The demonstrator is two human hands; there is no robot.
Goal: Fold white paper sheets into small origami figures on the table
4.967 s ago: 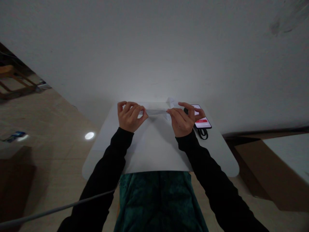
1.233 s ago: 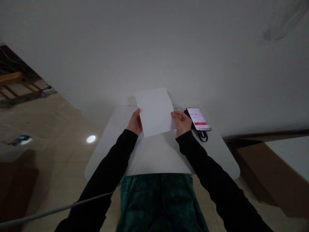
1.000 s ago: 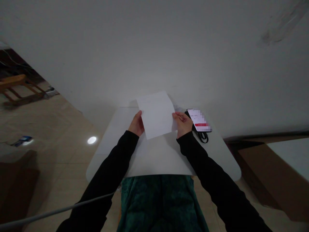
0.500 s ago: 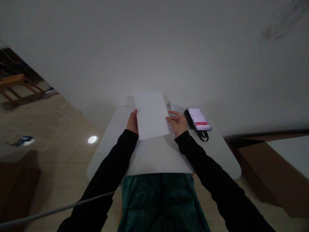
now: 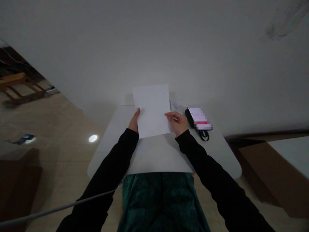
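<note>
A blank white sheet of paper (image 5: 153,109) is held up above the white table (image 5: 159,158), its face turned toward me. My left hand (image 5: 134,121) grips the left edge, thumb in front and the other fingers hidden behind. On the right edge, my right hand (image 5: 178,123) pinches the paper between thumb and fingertips. To the right of that hand lies a phone (image 5: 200,119), its screen blurred out, against a black case with a strap loop (image 5: 204,135). Some crumpled clear or white material (image 5: 177,107) lies behind my right hand.
A white wall (image 5: 154,42) rises behind the table. A grey cable (image 5: 60,207) crosses my left sleeve. Cardboard boxes (image 5: 272,170) stand on the floor at the right, with brown boxes (image 5: 19,183) at lower left. A wooden stool (image 5: 14,80) is at far left.
The paper's top edge has risen and it stands more upright, looking taller and wider at the top. My right fingers have closed into a pinch on its right edge.
</note>
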